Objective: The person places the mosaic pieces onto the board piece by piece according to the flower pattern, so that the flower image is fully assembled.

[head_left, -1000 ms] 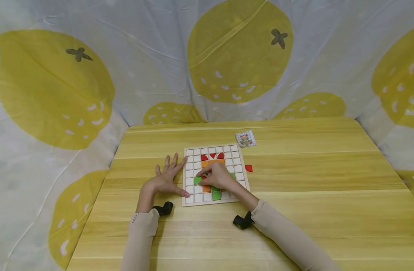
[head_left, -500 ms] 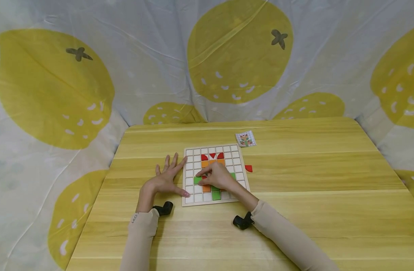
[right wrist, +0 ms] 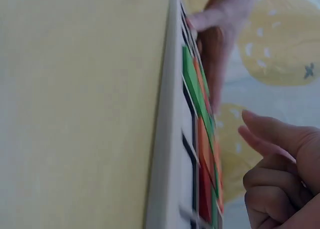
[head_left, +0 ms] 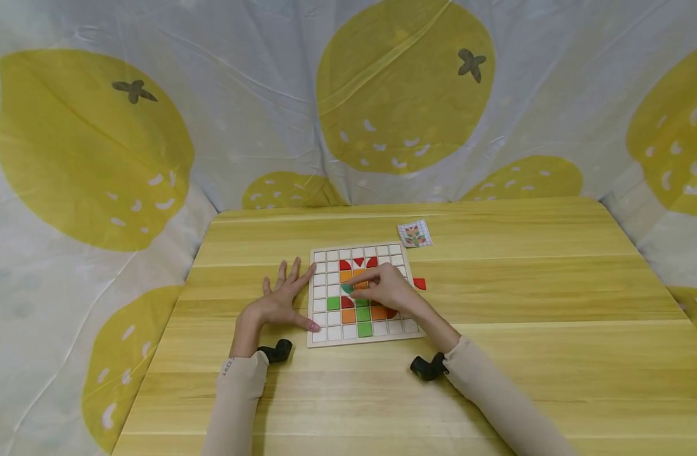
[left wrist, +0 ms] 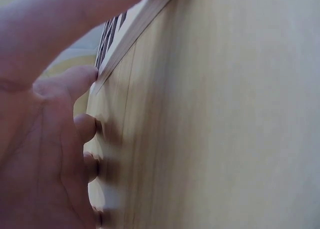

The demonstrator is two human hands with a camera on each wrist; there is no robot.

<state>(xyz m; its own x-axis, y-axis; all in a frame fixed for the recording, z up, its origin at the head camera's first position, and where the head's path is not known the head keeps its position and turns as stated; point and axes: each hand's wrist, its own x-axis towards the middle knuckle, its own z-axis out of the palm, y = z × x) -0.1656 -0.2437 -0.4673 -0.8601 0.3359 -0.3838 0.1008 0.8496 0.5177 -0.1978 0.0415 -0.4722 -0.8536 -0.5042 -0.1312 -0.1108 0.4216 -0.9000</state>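
My left hand (head_left: 277, 304) lies with fingers spread at the left side of a wooden grid board (head_left: 319, 329); its thumb and index tip touch the edge. Thumb and index finger of my right hand (head_left: 385, 288) are extended over the board, tips right by a dark green rounded tile (head_left: 347, 288). In the right wrist view, nothing shows between those two fingertips, and the other fingers are curled. Seated in the grid are a light green square (head_left: 333, 303), a red rounded tile (head_left: 347, 303), an orange tile (head_left: 348, 315) and several more; my right hand hides some.
A loose red quarter-round tile (head_left: 419, 284) lies just right of the board. Behind the board's right corner is a small card (head_left: 414, 234) printed with a coloured grid pattern. A lemon-print cloth (head_left: 405, 88) hangs behind the wooden table (head_left: 542, 304).
My right hand has moved right and slightly up, away from the light green square. The red rounded tile and the dark green tile now show. My left hand has stayed put.
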